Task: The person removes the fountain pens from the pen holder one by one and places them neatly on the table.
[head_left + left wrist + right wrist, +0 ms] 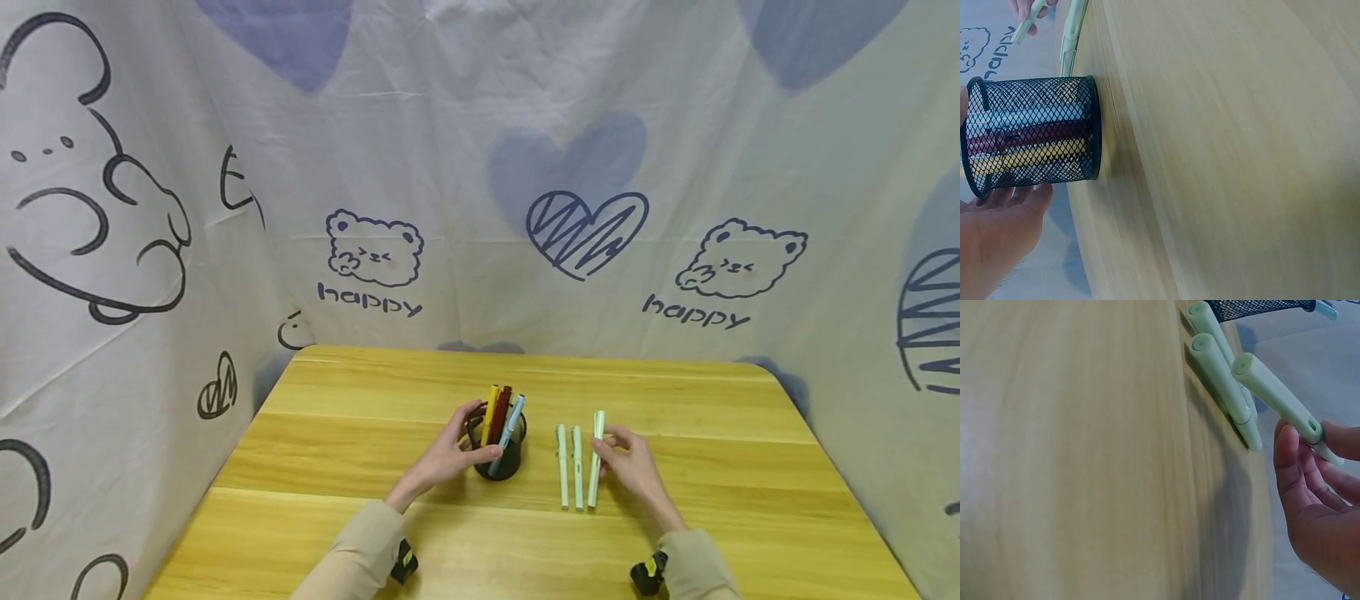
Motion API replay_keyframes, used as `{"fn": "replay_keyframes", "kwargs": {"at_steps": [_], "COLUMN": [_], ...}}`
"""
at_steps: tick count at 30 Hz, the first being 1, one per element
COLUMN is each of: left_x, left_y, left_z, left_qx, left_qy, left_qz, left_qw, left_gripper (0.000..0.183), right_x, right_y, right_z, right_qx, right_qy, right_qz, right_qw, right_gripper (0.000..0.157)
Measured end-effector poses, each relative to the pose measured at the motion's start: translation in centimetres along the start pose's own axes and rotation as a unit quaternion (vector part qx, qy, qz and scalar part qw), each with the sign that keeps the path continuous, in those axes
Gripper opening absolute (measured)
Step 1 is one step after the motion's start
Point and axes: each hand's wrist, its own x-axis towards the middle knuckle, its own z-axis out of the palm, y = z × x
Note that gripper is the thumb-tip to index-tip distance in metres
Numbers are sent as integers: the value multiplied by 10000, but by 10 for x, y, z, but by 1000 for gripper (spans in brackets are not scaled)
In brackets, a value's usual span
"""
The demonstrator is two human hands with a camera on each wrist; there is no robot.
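Observation:
My left hand grips a black mesh pen holder, thumb on the near side and fingers behind it. The holder stands upright on the table. Inside it are a yellow pen, dark red pens whose number I cannot tell, and a light blue pen. To the right, my right hand pinches a pale green pen between thumb and fingers, raised off the tabletop. Two more pale green pens, a left one and a middle one, lie side by side between the holder and this hand.
The wooden table has rounded far corners. A pale curtain with hearts, bears and lettering hangs behind it and along both sides. Small black devices are worn at the left wrist and right wrist.

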Motion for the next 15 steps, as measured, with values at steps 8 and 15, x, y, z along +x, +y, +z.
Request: {"fn": "replay_keyframes", "kwargs": {"at_steps": [8,15], "left_x": [0,0], "left_y": [0,0], "left_z": [0,0], "left_qx": [-19,4], "left_qy": [13,17], "left_qz": [25,23], "left_qw": [10000,10000], "left_gripper": [89,88], "right_x": [3,4], "right_y": [4,7], "right_z": [4,8], "right_qx": [-25,205], "right_qy": [-71,-132], "right_qz": [149,210], "right_qw": [9999,9995], "right_gripper": [48,44]}}
